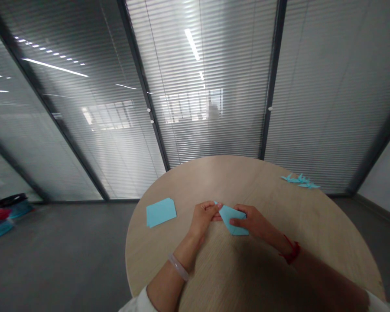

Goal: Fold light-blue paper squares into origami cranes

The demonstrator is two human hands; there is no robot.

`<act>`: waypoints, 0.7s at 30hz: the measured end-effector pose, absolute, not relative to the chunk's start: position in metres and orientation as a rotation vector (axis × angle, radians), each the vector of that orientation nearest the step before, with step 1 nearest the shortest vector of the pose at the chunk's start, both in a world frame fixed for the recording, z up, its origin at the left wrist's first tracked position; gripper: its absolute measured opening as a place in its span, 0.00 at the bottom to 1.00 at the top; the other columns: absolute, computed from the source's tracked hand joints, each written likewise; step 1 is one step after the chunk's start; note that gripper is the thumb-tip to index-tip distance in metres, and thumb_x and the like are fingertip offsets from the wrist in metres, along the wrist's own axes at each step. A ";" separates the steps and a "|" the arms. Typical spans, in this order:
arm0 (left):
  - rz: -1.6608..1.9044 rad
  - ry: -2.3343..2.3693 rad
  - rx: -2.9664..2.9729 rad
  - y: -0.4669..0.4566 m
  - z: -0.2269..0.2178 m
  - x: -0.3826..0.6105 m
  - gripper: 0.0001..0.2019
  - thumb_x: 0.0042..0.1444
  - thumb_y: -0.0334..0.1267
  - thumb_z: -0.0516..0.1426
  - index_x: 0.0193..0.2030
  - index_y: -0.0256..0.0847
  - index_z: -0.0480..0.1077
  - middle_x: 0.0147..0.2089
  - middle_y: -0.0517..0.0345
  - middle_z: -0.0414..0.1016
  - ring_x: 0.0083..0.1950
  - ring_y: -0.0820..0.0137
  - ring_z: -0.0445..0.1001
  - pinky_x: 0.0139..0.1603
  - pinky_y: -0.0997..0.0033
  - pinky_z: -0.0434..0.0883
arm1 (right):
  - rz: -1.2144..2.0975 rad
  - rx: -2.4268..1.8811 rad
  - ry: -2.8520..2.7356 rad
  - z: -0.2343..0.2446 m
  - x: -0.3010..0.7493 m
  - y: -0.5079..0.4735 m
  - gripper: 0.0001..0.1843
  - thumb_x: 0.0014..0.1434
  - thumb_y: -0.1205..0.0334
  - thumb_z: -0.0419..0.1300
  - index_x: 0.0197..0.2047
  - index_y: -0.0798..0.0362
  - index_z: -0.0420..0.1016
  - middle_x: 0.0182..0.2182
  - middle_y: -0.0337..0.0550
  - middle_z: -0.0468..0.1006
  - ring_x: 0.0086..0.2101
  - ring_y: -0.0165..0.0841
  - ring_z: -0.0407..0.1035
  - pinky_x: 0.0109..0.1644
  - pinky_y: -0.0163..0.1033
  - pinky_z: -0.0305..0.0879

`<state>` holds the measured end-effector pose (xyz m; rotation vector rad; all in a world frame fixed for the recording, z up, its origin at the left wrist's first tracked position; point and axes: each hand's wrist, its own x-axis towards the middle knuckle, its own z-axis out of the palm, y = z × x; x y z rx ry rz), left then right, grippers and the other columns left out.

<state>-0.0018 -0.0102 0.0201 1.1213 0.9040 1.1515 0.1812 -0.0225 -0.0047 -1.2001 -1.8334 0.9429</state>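
Observation:
A light blue sheet of paper (233, 215), partly folded with creases and slanted edges, is held between my two hands above the near middle of the table. My left hand (205, 216) pinches its left corner between thumb and fingers. On the right side, my right hand (249, 222) grips the paper with the thumb on top and the fingers at its far edge. The underside of the paper is hidden. To the left of my left hand lies a small stack of blue paper sheets (161, 212).
Several folded blue paper figures (300, 180) rest near the far right edge of the round wooden table (214, 175). Beyond it stand glass panels with blinds (214, 138). Blue and red baskets (0, 221) are on the floor at far left.

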 end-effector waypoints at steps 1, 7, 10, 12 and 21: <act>1.159 0.912 1.115 -0.010 0.020 -0.002 0.18 0.38 0.49 0.69 0.24 0.34 0.75 0.25 0.55 0.77 0.26 0.70 0.75 0.34 0.70 0.75 | 0.941 -1.199 -1.840 -0.005 0.181 -0.023 0.16 0.51 0.51 0.62 0.32 0.56 0.71 0.26 0.38 0.69 0.27 0.31 0.62 0.28 0.33 0.57; 1.190 0.948 1.078 -0.010 0.021 -0.002 0.20 0.38 0.52 0.68 0.25 0.34 0.75 0.25 0.54 0.78 0.25 0.70 0.75 0.33 0.69 0.75 | 0.939 -1.206 -1.845 -0.005 0.180 -0.024 0.16 0.51 0.51 0.62 0.31 0.56 0.71 0.26 0.37 0.69 0.27 0.30 0.61 0.28 0.33 0.56; 1.191 0.964 1.063 -0.010 0.021 -0.002 0.21 0.38 0.53 0.67 0.25 0.34 0.75 0.25 0.53 0.78 0.25 0.69 0.75 0.32 0.69 0.75 | 0.963 -1.201 -1.837 -0.004 0.180 -0.025 0.16 0.50 0.50 0.63 0.32 0.56 0.71 0.26 0.37 0.69 0.27 0.30 0.61 0.27 0.33 0.56; 1.201 0.975 1.063 -0.010 0.021 -0.002 0.21 0.38 0.53 0.67 0.24 0.33 0.75 0.25 0.53 0.77 0.25 0.69 0.75 0.32 0.69 0.75 | 0.979 -1.207 -1.831 -0.003 0.180 -0.025 0.16 0.49 0.50 0.63 0.31 0.56 0.71 0.25 0.37 0.69 0.26 0.30 0.61 0.27 0.33 0.55; 1.226 1.008 1.054 -0.009 0.022 -0.004 0.20 0.37 0.51 0.69 0.23 0.34 0.75 0.24 0.54 0.77 0.24 0.69 0.75 0.32 0.69 0.75 | 1.049 -1.199 -1.790 -0.001 0.177 -0.025 0.16 0.48 0.50 0.63 0.30 0.54 0.71 0.24 0.37 0.70 0.24 0.30 0.62 0.26 0.34 0.56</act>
